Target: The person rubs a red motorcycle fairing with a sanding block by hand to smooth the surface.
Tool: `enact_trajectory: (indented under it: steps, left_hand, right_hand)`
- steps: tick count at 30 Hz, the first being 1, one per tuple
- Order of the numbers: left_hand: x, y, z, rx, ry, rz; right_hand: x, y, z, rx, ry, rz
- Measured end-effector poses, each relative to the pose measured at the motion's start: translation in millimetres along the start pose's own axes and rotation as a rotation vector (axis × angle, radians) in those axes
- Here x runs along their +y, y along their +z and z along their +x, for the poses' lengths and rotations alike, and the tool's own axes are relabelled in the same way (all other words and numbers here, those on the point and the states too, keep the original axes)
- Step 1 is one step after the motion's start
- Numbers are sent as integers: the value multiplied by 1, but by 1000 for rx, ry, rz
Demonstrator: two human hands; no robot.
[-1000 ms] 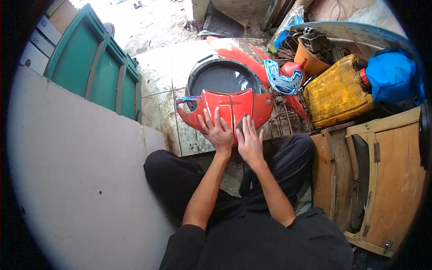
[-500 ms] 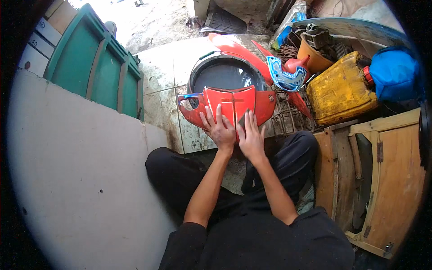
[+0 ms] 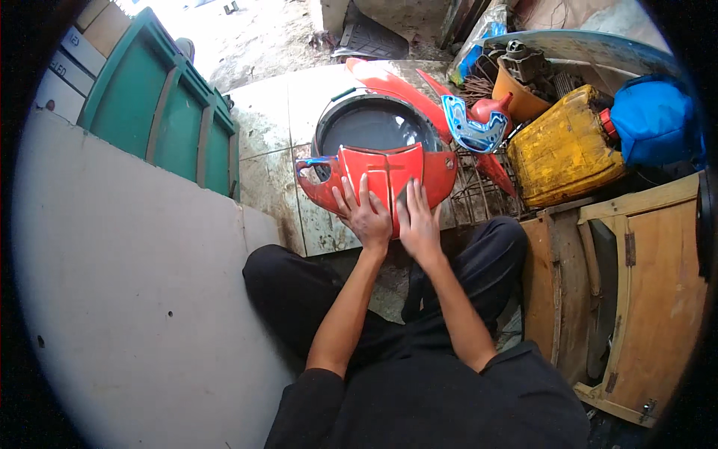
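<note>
A red motorcycle body panel (image 3: 407,166), with a raised middle section and a cut-out at its left end, leans against the near rim of a dark round basin of water (image 3: 366,123). My left hand (image 3: 366,217) lies on the panel's left half with its fingers spread, holding nothing. On the right half, my right hand (image 3: 420,228) presses a small dark grey piece of sandpaper (image 3: 403,196) to the red surface, fingers close together. Most of the sandpaper is hidden under those fingers.
Beyond the basin lie long red panels (image 3: 396,86) and a blue-white patterned part (image 3: 475,127). A yellow jerrycan (image 3: 565,150) and an orange bucket (image 3: 516,90) stand at right, above a wooden cabinet (image 3: 662,292). A white board (image 3: 142,247) borders the left.
My right hand has shifted very slightly on the panel with the sandpaper under it. My left hand stays in place.
</note>
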State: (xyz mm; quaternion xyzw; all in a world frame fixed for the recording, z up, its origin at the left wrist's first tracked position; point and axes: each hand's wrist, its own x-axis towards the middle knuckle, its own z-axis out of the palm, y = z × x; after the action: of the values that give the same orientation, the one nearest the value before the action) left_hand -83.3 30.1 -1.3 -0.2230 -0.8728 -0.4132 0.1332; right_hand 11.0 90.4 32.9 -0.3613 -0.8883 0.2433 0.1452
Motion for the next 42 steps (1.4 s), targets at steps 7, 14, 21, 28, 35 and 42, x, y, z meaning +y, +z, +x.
enact_trajectory:
  steps: [7, 14, 21, 28, 35, 42]
  left_hand:
    - [10, 1, -2, -26, 8, -8]
    - [3, 4, -1, -6, -11, 27]
    - [4, 2, -1, -3, -20, -10]
    - [12, 2, -2, -32, -1, 12]
    - [-1, -1, 1, 1, 3, 3]
    - [17, 8, -3, -7, 7, -61]
  right_hand:
    - [9, -4, 32, 42, 43, -96]
    - [6, 2, 27, -1, 30, -44]
    - [-2, -3, 14, 58, 33, -79]
    - [15, -3, 67, 49, 93, -75]
    - [-9, -1, -7, 10, 60, -103]
    - [21, -10, 96, 16, 157, -133]
